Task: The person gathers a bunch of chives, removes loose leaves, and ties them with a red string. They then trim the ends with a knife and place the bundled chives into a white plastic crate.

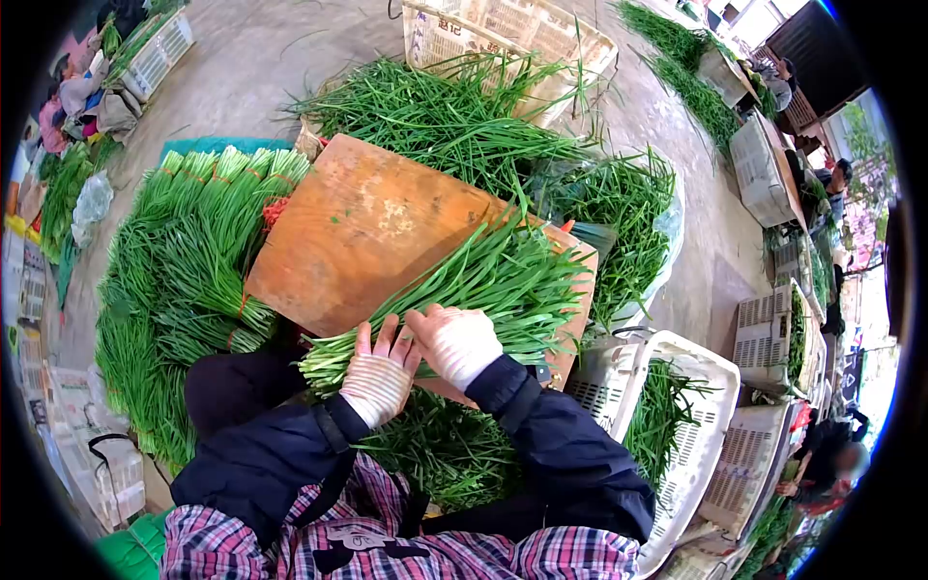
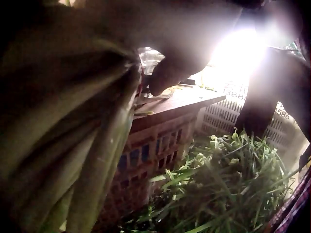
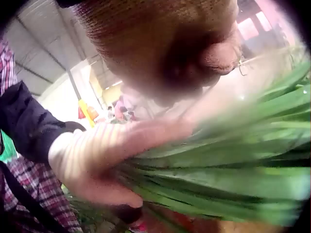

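Observation:
A loose bunch of green chives (image 1: 503, 275) lies across the front of a wooden board (image 1: 358, 227), pale stem ends to the left. My left hand (image 1: 379, 375), in a striped fingerless glove, grips the bunch near those stem ends; the right wrist view shows its thumb and fingers around the leaves. Beside it, the fingers of my right hand (image 1: 454, 340) bend over the top of the bunch, close to the left fingertips. Whether they pinch any leaves, I cannot tell. Stems fill the left side of the left wrist view, blurred.
Tied chive bundles (image 1: 213, 203) are stacked left of the board. Loose chives (image 1: 416, 116) pile up behind it, and more lie in a plastic-lined container (image 1: 667, 227) to the right. A white crate (image 1: 720, 387) stands at front right. Cut leaves (image 2: 223, 184) lie below the board.

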`<state>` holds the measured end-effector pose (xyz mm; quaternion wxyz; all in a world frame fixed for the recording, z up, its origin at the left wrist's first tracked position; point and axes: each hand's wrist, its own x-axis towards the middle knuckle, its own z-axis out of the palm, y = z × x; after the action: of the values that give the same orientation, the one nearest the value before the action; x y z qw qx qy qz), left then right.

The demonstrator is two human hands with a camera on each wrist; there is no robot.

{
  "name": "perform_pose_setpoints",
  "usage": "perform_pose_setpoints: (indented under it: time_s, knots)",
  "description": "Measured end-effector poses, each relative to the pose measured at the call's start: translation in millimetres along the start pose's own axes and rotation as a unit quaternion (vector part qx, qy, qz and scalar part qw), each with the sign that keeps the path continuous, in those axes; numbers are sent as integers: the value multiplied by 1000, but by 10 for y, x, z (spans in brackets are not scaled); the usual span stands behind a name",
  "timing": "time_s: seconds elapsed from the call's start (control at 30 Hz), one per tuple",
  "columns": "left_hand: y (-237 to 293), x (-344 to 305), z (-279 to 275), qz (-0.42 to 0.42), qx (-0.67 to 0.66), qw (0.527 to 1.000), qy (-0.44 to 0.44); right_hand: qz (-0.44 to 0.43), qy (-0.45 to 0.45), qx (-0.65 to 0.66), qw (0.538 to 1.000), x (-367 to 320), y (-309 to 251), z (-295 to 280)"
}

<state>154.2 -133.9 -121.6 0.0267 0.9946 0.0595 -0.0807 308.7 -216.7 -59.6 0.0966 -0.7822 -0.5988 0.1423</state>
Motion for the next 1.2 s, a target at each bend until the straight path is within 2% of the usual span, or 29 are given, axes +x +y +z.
perform_pose_setpoints:
  time_s: [0.07, 0.2, 0.3, 0.33, 0.43, 0.57, 0.63, 0.67, 0.7, 0.77, 0.87, 0.97, 1.0, 1.13, 1.2]
  knots:
    - [1, -6, -39, 3, -41, 999, -16, -19, -42, -63, 997, 96, -17, 11]
    - [7, -28, -44, 13, -26, 999, 13, -22, -43, -77, 996, 286, -90, 6]
    - [29, -2, -11, 6, 21, 997, 75, -107, -63, -142, 982, 310, -116, -104]
    - [37, -3, 14, -2, 42, 997, 61, -122, -48, -157, 979, 326, -111, -44]
    - [38, 25, 165, -27, 56, 997, 55, -86, -71, -89, 990, 346, -173, -109]
    - [29, 7, 267, -21, 47, 998, 31, -29, -6, 114, 993, 301, -187, -207]
    - [17, 7, 153, -12, 26, 999, 19, -11, -20, 102, 995, 278, -131, -164]
    - [7, -24, 91, -5, 21, 999, -26, -3, -28, 98, 995, 268, -105, -119]
    - [-6, -35, -103, 12, 32, 999, 14, -4, 2, 49, 999, 252, -70, -71]
    - [-16, -22, -86, 18, 11, 1000, 20, 0, 0, 3, 1000, 210, 11, -1]
    - [24, -26, 17, 7, 12, 997, 80, -35, -146, -98, 984, 269, -74, -66]
    - [24, -5, -41, 0, -14, 996, 87, -72, -82, -102, 989, 324, -73, -67]
    - [27, -5, -76, -5, -9, 997, 73, -67, -141, -125, 980, 370, -147, -210]
    - [34, 0, 16, -10, 9, 996, 89, -39, -143, -91, 985, 440, -102, -142]
    - [30, -14, 8, -7, 0, 997, 74, 5, -72, 21, 997, 417, -58, -84]
